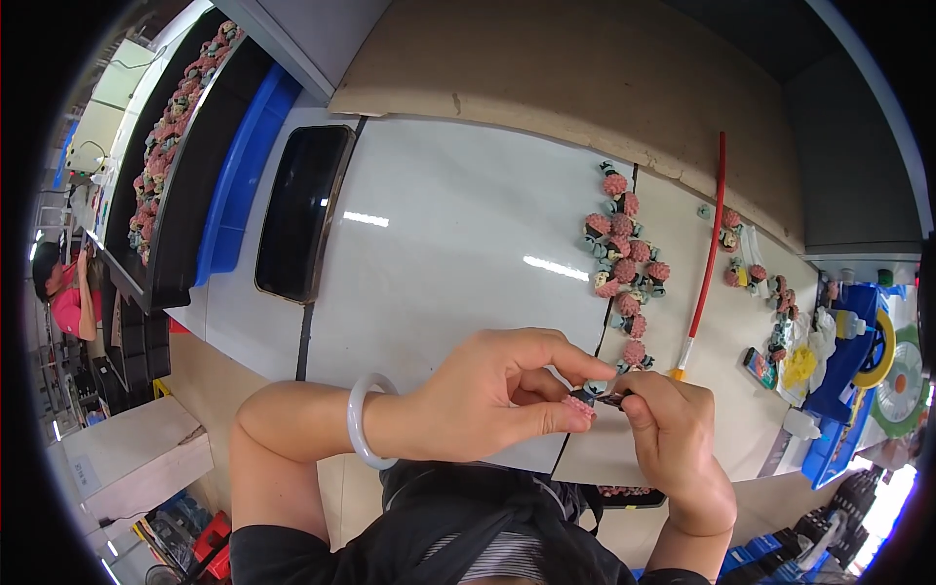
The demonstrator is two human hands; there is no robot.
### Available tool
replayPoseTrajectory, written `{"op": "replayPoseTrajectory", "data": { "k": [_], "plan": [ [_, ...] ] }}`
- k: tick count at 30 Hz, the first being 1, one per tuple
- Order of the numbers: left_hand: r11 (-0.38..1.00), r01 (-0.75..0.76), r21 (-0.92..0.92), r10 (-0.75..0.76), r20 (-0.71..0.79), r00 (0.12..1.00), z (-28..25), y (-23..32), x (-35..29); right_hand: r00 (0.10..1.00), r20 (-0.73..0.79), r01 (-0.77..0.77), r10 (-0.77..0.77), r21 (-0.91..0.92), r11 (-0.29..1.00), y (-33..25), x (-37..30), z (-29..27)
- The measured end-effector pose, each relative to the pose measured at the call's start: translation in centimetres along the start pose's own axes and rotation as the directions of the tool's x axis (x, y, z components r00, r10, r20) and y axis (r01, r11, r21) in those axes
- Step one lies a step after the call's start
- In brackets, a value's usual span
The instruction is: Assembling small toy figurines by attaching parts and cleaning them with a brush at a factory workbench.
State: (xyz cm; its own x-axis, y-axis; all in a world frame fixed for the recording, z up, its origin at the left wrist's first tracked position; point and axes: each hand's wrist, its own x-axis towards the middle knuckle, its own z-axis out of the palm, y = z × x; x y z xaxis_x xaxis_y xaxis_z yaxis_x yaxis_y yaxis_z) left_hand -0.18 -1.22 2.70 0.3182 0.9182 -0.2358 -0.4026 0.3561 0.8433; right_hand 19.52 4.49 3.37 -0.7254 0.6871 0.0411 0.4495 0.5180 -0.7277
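Note:
My left hand [483, 395], with a pale bangle [357, 421] on its wrist, pinches a small figurine [582, 404] between thumb and fingers. The figurine has a pink bumpy part and a dark and pale-blue part. Close beside it, my right hand [671, 424] is closed around a small dark tool [612, 398], whose tip reaches to the figurine. Most of this tool is hidden by the fingers, so its kind is unclear. Just beyond my hands, a row of similar pink figurines [624, 249] runs away across the white table [448, 224].
A red-handled brush [709, 249] lies right of the row, with more figurines [780, 302] past it. At left are a dark phone [306, 213], a blue tray [244, 175] and a black tray [210, 146] of figurines. Blue bins [846, 390] stand far right; a person [70, 292] sits far left.

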Motion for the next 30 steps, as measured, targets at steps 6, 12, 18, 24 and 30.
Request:
{"op": "replayPoseTrajectory", "data": {
  "k": [6,12,18,24,30],
  "plan": [
    [1.000,-0.020,-0.019,0.020,-0.025,0.999,0.23,0.22,0.17,0.951,-0.233,0.177,-0.204,-0.132,0.975,-0.20,-0.01,-0.70],
    [0.995,-0.057,0.077,0.059,-0.031,0.998,-0.04,0.09,0.10,0.958,-0.150,0.194,-0.246,-0.298,0.935,-0.49,0.06,-0.48],
    [0.989,-0.067,0.134,0.070,-0.018,0.997,-0.21,0.09,0.17,0.961,-0.147,0.181,-0.235,-0.310,0.933,-0.60,0.15,-0.41],
    [0.982,-0.097,0.160,0.104,-0.039,0.994,-0.10,0.04,0.08,0.962,-0.133,0.183,-0.237,-0.331,0.926,-0.78,0.16,-0.43],
    [0.938,-0.197,0.286,0.214,-0.030,0.976,-0.16,-0.15,-0.02,0.964,-0.135,0.172,-0.228,-0.332,0.927,-0.94,0.15,-0.17]
  ]
}}
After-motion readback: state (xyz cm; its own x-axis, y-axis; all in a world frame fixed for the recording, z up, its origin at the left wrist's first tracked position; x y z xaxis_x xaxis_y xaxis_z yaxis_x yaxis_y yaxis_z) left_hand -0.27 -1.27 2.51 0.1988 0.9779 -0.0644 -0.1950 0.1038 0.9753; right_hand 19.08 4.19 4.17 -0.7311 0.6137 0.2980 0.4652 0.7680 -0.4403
